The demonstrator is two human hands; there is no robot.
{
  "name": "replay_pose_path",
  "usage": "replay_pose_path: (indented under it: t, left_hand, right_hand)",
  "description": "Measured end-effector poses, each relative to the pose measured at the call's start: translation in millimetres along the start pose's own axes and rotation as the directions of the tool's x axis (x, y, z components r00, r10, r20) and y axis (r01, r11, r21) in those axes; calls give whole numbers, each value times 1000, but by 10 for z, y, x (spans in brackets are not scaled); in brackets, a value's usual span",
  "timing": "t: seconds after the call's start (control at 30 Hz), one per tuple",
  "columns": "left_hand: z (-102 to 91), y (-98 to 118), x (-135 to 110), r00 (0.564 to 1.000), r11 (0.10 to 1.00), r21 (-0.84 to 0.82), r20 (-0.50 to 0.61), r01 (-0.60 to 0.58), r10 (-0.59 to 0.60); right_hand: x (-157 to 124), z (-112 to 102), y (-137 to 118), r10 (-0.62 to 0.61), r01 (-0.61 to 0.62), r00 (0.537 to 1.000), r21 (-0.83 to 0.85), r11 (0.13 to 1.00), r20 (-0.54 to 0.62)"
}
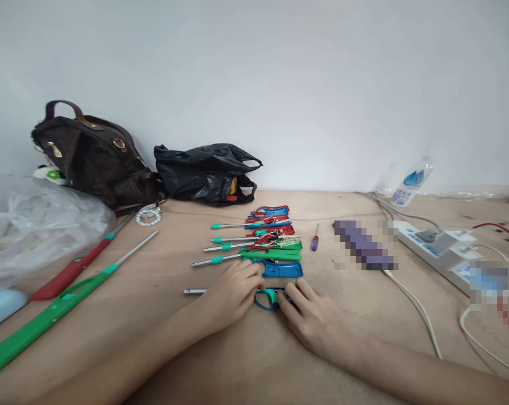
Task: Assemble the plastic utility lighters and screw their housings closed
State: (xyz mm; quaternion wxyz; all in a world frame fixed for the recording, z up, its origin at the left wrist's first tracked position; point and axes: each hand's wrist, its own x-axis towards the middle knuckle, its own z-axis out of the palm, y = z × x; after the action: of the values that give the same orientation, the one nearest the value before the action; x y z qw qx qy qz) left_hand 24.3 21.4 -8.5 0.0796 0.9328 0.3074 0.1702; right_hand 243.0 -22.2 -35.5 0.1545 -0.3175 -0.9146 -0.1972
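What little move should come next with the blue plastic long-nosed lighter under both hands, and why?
Probably ease apart the shell of the blue plastic long-nosed lighter. The left hand and right hand both pinch its handle, the row of lighters beyond lies opened with wires showing, and the purple-handled screwdriver lies untouched on the wooden table.

Two hands in play for us, left hand [233, 295] and right hand [313, 315], and one blue lighter [267, 298] between them. Beyond, we count four metal tubes [233, 225] with teal collars; the stacked coloured shells [279, 254] overlap too much to number. Two whole long lighters: one red lighter [68, 273], one green lighter [47, 318]. One screwdriver [314, 242], one brown bag [94, 157], one black bag [203, 174], one bottle [410, 183], one power strip [431, 244].
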Motion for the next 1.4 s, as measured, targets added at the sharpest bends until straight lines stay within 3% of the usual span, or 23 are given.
replay_pose_path:
  t: [0.23, 0.37, 0.67, 0.87, 1.1, 1.27, 1.4]
  left_hand:
    - [3, -1, 0, 1000, 1000, 3, -5, -1, 1]
    - [3, 2, 2, 1000, 1000, -27, -21, 8, -8]
    - [15, -11, 42, 965, 943, -231, -47, 241, -258]
    - [-25, 4, 26, 971, 957, -183, -45, 224, -236]
    - [-264, -70, -6, 980, 930, -316, 8, 189, -197]
    - [-312, -69, -26, 987, 959, -237, 74, 158, -145]
    - [-256, -41, -43, 995, 988, -125, 48, 91, -86]
  right_hand:
    - [45, 24, 15, 51, -49, 998, 51, 998, -40]
    - [75, -3, 32, 72, -71, 997, 101, 992, -7]
    - [116, -53, 86, 113, -131, 990, 224, 966, 89]
    - [97, -36, 56, 115, -123, 992, 226, 966, 50]
    - [47, 3, 66, 117, -115, 993, 230, 966, 4]
    - [32, 34, 67, 110, -101, 993, 192, 976, -36]
    - [48, 26, 47, 98, -87, 994, 188, 978, -51]
